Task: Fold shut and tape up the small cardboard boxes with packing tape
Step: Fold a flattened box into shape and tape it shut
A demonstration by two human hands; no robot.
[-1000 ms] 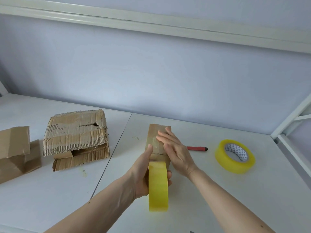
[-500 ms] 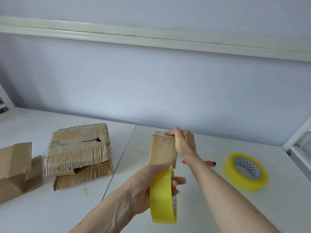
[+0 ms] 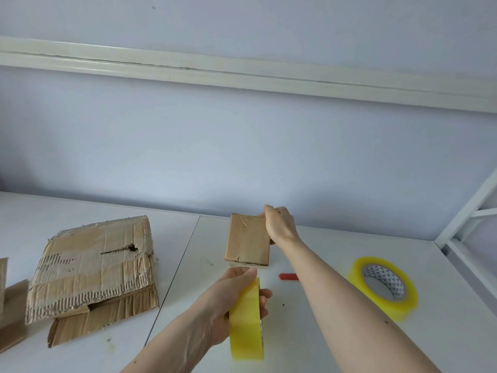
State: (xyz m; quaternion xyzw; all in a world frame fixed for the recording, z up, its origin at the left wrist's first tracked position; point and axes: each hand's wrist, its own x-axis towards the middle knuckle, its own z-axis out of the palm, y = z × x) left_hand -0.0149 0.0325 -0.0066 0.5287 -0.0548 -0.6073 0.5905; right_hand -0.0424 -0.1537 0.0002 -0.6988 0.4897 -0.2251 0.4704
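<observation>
The small box (image 3: 247, 239) is standing on end on the white table (image 3: 336, 332), long axis running straight up, its broad brown face pointing back toward the camera. It's sitting just right of the seam (image 3: 174, 275) between the two tabletops, close to the wall. Can't tell whether its flaps are taped, though some shiny scuffs are showing near the top edge.

The right hand (image 3: 279, 224) is gripping the box at its top right corner, fingers curling over the far side, so they're mostly hidden.

The left hand (image 3: 231, 300) is hovering in front of the box, a bit lower in view, wrapping around a yellow tape roll (image 3: 246, 323). The roll is being held on edge, its hole pointing sideways, thumb lying over the top and fingertips poking out on the right.

A second roll (image 3: 383, 286) is lying tilted on the table well to the right of the box. A red cutter (image 3: 288, 277) is peeking out beside the right forearm, just right of the box's base. Well left of the box, a battered big carton (image 3: 91, 265) is slumping flat, and more cardboard (image 3: 12, 313) is sitting at the frame edge.
</observation>
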